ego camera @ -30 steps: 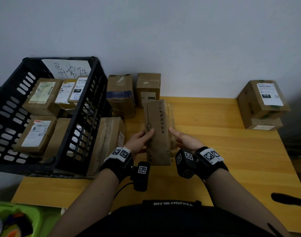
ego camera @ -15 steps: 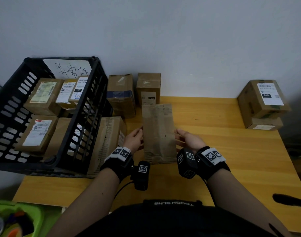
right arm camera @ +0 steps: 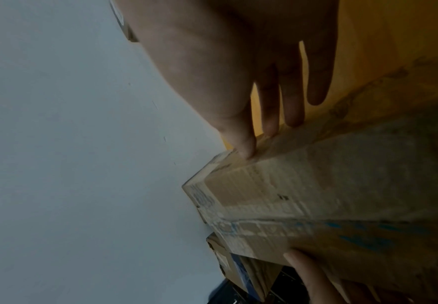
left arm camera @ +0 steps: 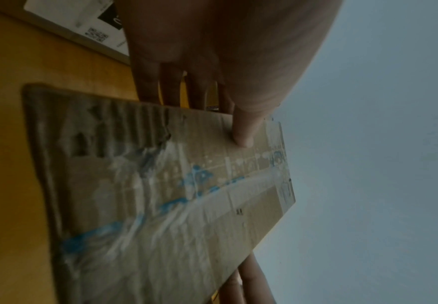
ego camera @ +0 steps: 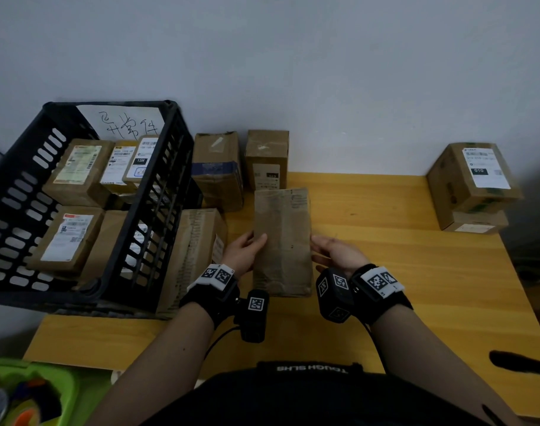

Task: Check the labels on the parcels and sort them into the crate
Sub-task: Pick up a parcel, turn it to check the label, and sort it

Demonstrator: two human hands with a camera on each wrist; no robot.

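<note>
The long cardboard parcel (ego camera: 282, 241) was held above the wooden table (ego camera: 400, 272) between both hands, a plain brown face turned up. The left hand (ego camera: 242, 252) gripped its left edge, thumb (left arm camera: 243, 131) pressed on one face and 4 straight fingers (left arm camera: 170, 86) behind it. The right hand (ego camera: 336, 252) touched the right edge with straight, slightly spread fingers (right arm camera: 269, 115); whether they curled round it I could not tell. Left of the left fingers sat the black crate (ego camera: 158, 210), holding labelled parcels (ego camera: 75, 170). Beyond the fingertips, 2 boxes (ego camera: 267, 158) stood against the wall.
</note>
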